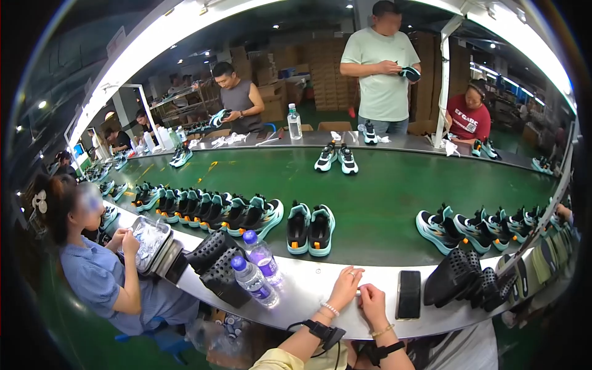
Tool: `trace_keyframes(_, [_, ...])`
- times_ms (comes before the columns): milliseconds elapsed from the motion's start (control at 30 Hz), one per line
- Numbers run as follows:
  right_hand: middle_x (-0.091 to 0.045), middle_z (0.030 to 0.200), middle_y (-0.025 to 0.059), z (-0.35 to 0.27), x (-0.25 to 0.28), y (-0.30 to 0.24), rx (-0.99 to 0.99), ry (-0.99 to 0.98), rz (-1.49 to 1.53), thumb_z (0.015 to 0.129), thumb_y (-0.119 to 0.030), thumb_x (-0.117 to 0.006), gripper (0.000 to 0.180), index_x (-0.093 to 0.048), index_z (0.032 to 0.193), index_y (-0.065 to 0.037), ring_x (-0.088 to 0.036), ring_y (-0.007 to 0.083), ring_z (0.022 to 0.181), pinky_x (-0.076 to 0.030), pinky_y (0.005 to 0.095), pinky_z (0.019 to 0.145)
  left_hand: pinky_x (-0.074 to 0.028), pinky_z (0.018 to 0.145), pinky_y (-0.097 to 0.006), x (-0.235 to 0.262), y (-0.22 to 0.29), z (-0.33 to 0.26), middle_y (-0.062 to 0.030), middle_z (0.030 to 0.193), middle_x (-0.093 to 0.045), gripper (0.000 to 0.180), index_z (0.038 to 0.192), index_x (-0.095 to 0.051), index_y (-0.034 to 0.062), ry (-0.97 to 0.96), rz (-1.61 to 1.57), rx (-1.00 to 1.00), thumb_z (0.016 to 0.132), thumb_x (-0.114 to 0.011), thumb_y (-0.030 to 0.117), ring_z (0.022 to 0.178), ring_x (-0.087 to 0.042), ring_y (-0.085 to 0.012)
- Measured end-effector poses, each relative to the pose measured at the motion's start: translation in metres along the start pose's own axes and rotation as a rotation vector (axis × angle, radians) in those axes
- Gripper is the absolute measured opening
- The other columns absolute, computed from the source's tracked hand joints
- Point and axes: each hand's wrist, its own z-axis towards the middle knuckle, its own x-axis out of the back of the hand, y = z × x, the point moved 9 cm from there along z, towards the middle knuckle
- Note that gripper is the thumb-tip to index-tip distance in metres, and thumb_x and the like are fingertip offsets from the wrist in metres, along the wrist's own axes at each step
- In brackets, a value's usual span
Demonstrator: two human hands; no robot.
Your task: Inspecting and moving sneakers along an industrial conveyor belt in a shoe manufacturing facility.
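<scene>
My left hand (345, 288) and my right hand (374, 304) are close together over the metal ledge (327, 277) in front of me. Both have curled fingers. A tiny pale bit shows between them, too small to name. Right of my hands lies a dark smartphone (408, 296). Beyond them, on the green conveyor belt (370, 216), stands a pair of black and mint sneakers (310, 229), toes toward me. Left of my hands are two clear bottles with purple caps, the nearer bottle (256, 282) and the farther bottle (263, 258).
Black perforated holders (219, 265) stand left of the bottles; similar holders (453, 277) stand right of the phone. Sneaker rows line the belt at left (222, 213) and right (481, 228). A person in blue (102, 265) sits at left; others work across the belt.
</scene>
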Motion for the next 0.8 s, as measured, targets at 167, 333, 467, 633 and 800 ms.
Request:
trace_keyframes(167, [-0.057, 0.056, 0.0006, -0.0003, 0.0025, -0.0022, 0.032, 0.009, -0.008, 0.097, -0.016, -0.057, 0.021, -0.067, 0.086, 0.0, -0.05, 0.0069, 0.048, -0.038, 0.0233, 0.045, -0.037, 0.106, -0.044, -0.0026, 0.0007, -0.0001, -0.0186, 0.109, -0.066, 0.034, 0.109, -0.066, 0.0004, -0.036, -0.037, 0.004, 0.102, -0.042, 0.024, 0.118, -0.051, -0.0375])
trace_keyframes(333, [-0.057, 0.056, 0.0009, 0.0001, -0.0004, 0.0033, -0.002, -0.013, 0.01, 0.096, -0.014, -0.056, 0.021, -0.066, 0.086, 0.001, -0.051, 0.0073, 0.048, -0.039, 0.0235, 0.045, -0.036, 0.107, -0.044, -0.0011, 0.0021, -0.0004, -0.0171, 0.101, -0.068, 0.037, 0.107, -0.065, -0.0005, -0.011, -0.014, -0.018, 0.103, -0.037, 0.023, 0.117, -0.052, -0.0372])
trace_keyframes(467, [-0.057, 0.057, 0.0012, 0.0009, 0.0016, 0.0001, 0.016, -0.002, 0.005, 0.096, -0.014, -0.056, 0.02, -0.066, 0.087, 0.001, -0.051, 0.0077, 0.049, -0.04, 0.0238, 0.046, -0.036, 0.107, -0.044, -0.0017, 0.0026, 0.0014, -0.0172, 0.107, -0.067, 0.036, 0.106, -0.067, 0.0008, -0.041, -0.028, 0.001, 0.102, -0.038, 0.022, 0.118, -0.051, -0.0372])
trace_keyframes(633, [-0.058, 0.057, 0.0016, 0.0028, 0.0041, 0.0038, 0.04, -0.01, -0.016, 0.096, -0.013, -0.056, 0.019, -0.067, 0.089, 0.002, -0.052, 0.0079, 0.049, -0.04, 0.0241, 0.046, -0.036, 0.107, -0.043, -0.0059, 0.0053, 0.0021, -0.0165, 0.106, -0.068, 0.036, 0.103, -0.068, 0.0011, -0.051, 0.006, -0.044, 0.102, -0.039, 0.022, 0.117, -0.053, -0.0368])
trace_keyframes(800, [-0.058, 0.057, 0.002, 0.0035, 0.0061, 0.0015, 0.065, -0.002, -0.038, 0.096, -0.013, -0.056, 0.019, -0.067, 0.09, 0.001, -0.053, 0.008, 0.049, -0.041, 0.0241, 0.046, -0.036, 0.107, -0.043, -0.0075, 0.0025, 0.0015, -0.0164, 0.105, -0.068, 0.036, 0.101, -0.068, 0.0004, -0.035, -0.004, -0.051, 0.102, -0.04, 0.022, 0.116, -0.053, -0.0367])
